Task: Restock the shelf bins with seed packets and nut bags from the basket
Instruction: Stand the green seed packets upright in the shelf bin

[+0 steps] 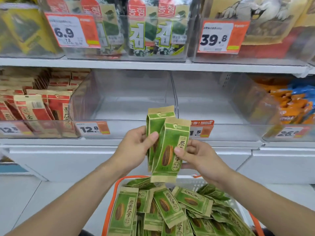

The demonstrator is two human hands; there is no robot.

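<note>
Gripping two green seed packets (167, 147) upright: your left hand (136, 147) is pinching the rear one, thumb across its face, while your right hand (196, 155) is pinching the front packet's edge. Both packets are overlapping, hanging just above the basket (110, 198), its orange rim framing a loose heap of matching green packets (163, 206). Beyond your hands, a clear shelf bin (122, 99) is sitting bare behind a 12.8 price tag (92, 128). Red seed packets (34, 106) are filling the bin to its left; orange bags (293, 103) are crowding the far right one.
</note>
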